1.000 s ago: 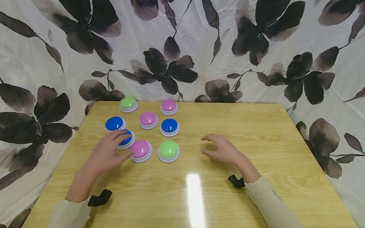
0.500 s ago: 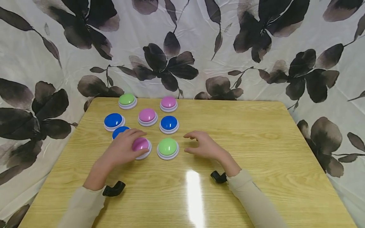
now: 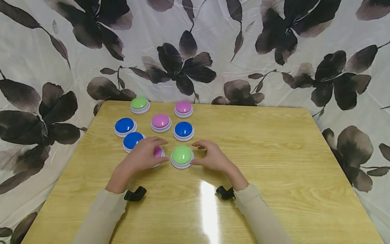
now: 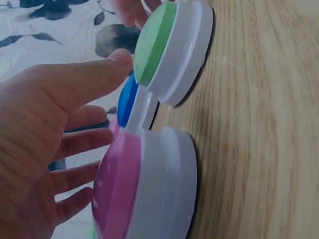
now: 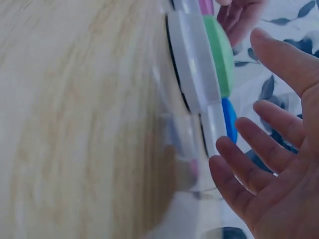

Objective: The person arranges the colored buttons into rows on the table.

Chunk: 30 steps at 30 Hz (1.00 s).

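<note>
Near the front of a cluster of round push buttons sits a green button (image 3: 181, 155) on a white base, between my two hands. My left hand (image 3: 142, 155) hovers over a pink button (image 3: 158, 152) and partly hides it in the head view; its thumb tip comes close to the green button (image 4: 157, 45) in the left wrist view. To the right of the green button is my right hand (image 3: 212, 156), fingers spread and relaxed, palm toward it. In the right wrist view a gap separates those fingers (image 5: 259, 144) from the green button (image 5: 219, 57). Neither hand holds anything.
Behind the hands stand two blue buttons (image 3: 124, 126) at the left, another blue button (image 3: 183, 130), two pink buttons (image 3: 160, 121) and a green button (image 3: 139, 103). A wooden table (image 3: 259, 142) carries them all. A floral cloth (image 3: 231, 51) hangs behind its far edge.
My left hand has moved right, from beside the near blue button to over the pink one. My right hand has moved left, up beside the front green button. The buttons stay in their arrangement.
</note>
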Tool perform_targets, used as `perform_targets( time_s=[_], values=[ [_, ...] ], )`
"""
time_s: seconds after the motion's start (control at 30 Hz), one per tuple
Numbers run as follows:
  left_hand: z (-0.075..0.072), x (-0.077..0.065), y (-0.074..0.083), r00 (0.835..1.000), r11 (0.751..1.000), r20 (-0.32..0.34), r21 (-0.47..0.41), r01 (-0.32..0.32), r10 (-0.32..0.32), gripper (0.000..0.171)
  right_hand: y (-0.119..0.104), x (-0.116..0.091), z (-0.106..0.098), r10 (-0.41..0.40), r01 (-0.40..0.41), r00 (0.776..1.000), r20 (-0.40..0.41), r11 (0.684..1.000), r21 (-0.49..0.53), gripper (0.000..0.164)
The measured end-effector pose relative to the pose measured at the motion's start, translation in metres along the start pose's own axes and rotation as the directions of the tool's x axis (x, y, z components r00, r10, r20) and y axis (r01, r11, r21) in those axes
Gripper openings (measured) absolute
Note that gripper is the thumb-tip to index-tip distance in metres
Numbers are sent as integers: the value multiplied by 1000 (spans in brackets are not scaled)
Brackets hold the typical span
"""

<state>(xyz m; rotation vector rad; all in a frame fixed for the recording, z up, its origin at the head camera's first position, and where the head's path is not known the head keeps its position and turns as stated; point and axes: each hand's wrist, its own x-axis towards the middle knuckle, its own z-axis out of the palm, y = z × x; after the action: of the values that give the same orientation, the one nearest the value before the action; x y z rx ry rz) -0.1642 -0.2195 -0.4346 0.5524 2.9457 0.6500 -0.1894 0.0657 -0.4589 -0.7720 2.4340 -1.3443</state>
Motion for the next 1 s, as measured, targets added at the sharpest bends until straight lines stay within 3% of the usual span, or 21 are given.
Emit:
perform_targets(
  time_s=[0.23, 0.37, 0.43, 0.57, 0.77, 1.0],
  values=[
    [14, 9, 8, 998, 999, 40, -31, 41, -40, 63, 8, -1, 11, 17, -17, 998, -63, 1000, 0, 65],
    [29, 8, 13, 994, 999, 108, -30, 28, -24, 64, 11, -13, 21, 81, -80, 996, -49, 997, 14, 68],
    [32, 9, 15, 995, 1000, 104, -13, 14, -12, 63, 11, -15, 25, 81, -80, 995, -52, 997, 24, 69],
    [29, 11, 15, 997, 1000, 75, 12, -3, 2, 62, 9, -7, 28, 56, -56, 997, -46, 998, 4, 72],
    [20, 14, 8, 995, 999, 93, -15, 32, -31, 65, 4, 6, 29, 70, -70, 998, 4, 997, -31, 79],
    [16, 24, 2, 994, 997, 101, -54, 52, -46, 66, 3, 15, 23, 70, -71, 997, -11, 997, -42, 76]
  ],
)
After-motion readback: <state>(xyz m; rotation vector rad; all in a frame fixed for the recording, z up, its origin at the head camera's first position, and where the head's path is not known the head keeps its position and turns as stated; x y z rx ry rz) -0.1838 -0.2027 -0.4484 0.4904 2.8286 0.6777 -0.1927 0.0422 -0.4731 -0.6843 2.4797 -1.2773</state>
